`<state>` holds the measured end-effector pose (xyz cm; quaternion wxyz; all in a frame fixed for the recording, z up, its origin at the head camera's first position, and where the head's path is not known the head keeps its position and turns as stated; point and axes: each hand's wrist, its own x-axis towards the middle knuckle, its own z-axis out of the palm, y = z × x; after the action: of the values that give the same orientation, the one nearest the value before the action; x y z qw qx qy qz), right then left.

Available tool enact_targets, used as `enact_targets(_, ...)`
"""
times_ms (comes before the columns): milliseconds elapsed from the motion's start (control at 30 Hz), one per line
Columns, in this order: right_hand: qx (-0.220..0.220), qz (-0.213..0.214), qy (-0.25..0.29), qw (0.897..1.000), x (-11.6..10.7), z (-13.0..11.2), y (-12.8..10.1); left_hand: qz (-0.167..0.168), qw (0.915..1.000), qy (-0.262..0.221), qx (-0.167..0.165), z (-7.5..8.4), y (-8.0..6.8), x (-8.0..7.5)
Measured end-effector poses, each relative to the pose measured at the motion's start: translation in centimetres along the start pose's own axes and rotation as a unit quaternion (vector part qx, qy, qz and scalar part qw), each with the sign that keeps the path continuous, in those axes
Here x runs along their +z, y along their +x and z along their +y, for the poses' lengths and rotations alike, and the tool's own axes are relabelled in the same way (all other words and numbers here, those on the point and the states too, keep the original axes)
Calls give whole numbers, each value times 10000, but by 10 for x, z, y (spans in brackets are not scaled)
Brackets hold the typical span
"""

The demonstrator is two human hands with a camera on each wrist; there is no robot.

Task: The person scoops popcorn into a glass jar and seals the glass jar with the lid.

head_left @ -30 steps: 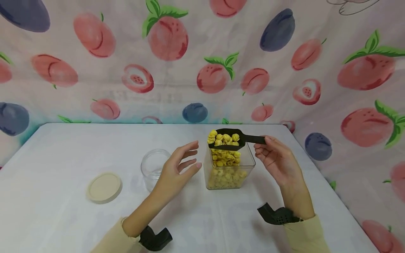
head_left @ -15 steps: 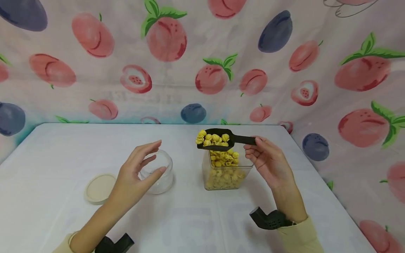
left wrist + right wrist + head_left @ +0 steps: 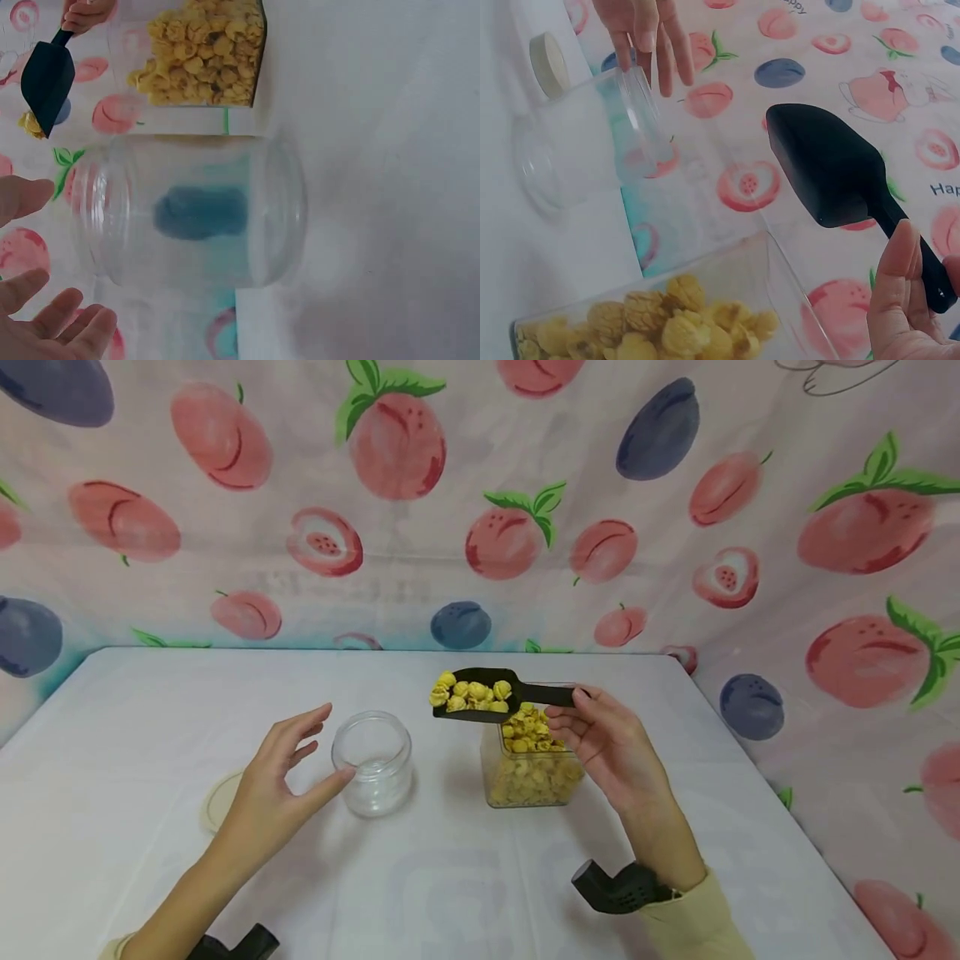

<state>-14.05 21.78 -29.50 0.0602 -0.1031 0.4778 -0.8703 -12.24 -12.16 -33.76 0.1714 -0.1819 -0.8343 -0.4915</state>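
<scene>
My right hand pinches the handle of a black scoop, which carries several pieces of yellow popcorn. The scoop is raised, its bowl left of a clear square container partly filled with popcorn. Left of that container stands an open clear round jar with nothing inside. My left hand is beside the jar's left side, fingers spread and gently curved, thumb tip right at the jar near its rim. In the left wrist view the jar lies beyond the fingertips.
A cream round lid lies on the white table, partly hidden behind my left hand. Behind the table hangs a cloth printed with peaches and plums. Both wrists wear black camera mounts.
The loaded scoop has moved left with my right hand, from above the square container to beside it. My left hand has passed leftward across the jar to its left side.
</scene>
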Motion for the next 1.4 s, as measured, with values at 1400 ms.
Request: enact_targets(1400,604,152,-1226,9905,38,27,-1,-784,9884,-646,-1131,-32,-3,7)
